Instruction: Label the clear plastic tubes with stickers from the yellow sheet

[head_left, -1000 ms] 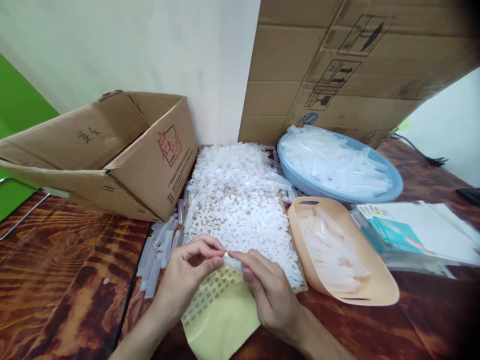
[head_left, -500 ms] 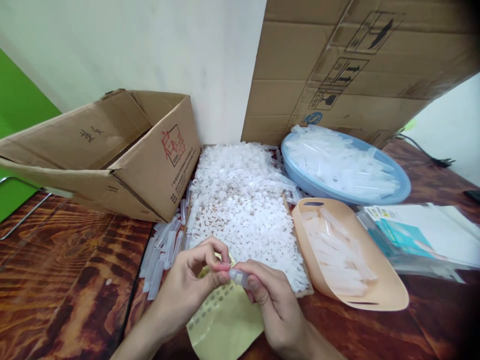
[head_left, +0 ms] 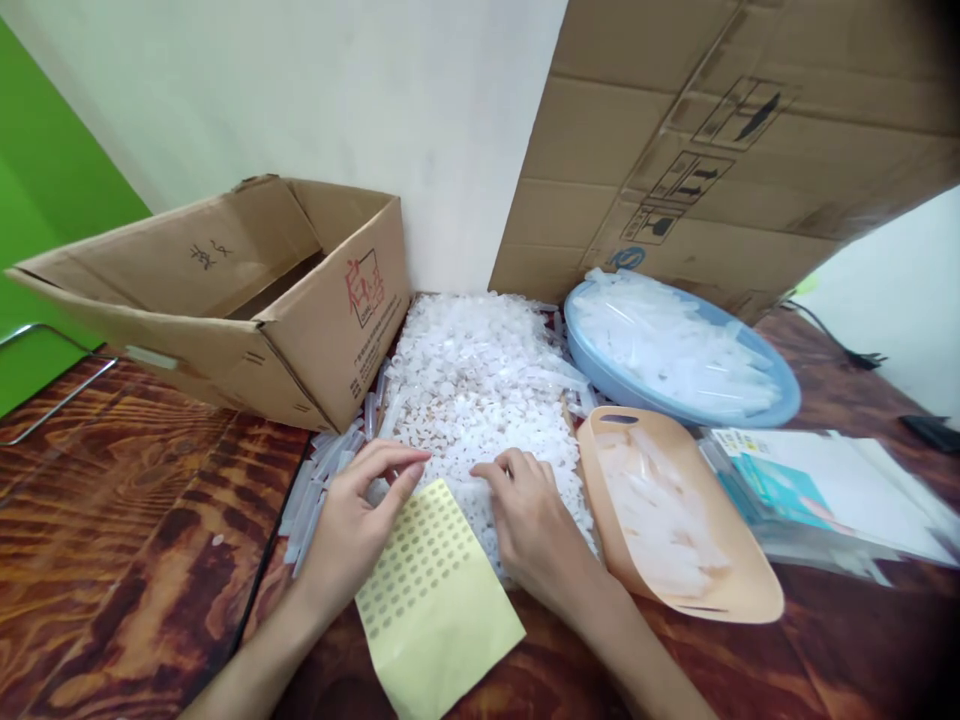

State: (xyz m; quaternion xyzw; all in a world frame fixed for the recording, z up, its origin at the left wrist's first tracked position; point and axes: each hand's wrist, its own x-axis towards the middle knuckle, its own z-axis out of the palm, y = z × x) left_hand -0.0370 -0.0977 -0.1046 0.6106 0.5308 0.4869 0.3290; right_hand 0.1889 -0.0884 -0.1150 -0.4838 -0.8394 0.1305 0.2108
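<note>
A yellow sheet with rows of small round grey stickers (head_left: 442,610) lies at the front centre. Over its upper left edge is my left hand (head_left: 352,510), thumb and index finger apart, nothing visible between them. My right hand (head_left: 529,505) reaches over the near part of the pile of small white translucent pieces (head_left: 480,370), its fingers curled down; whatever they touch is hidden. The pile fills a shallow tray behind the sheet. Translucent tubes (head_left: 322,480) lie along its left side.
An open cardboard box (head_left: 330,350) stands at the left. On the right are a blue basin (head_left: 787,400) heaped with translucent tubes, a peach tray (head_left: 761,590) with more tubes, and plastic packets (head_left: 862,490). A big carton (head_left: 585,170) stands behind.
The small clear tube that both hands held between them is no longer visible. My hands have parted and moved up towards the pile, uncovering more of the sheet. The view has shifted slightly.
</note>
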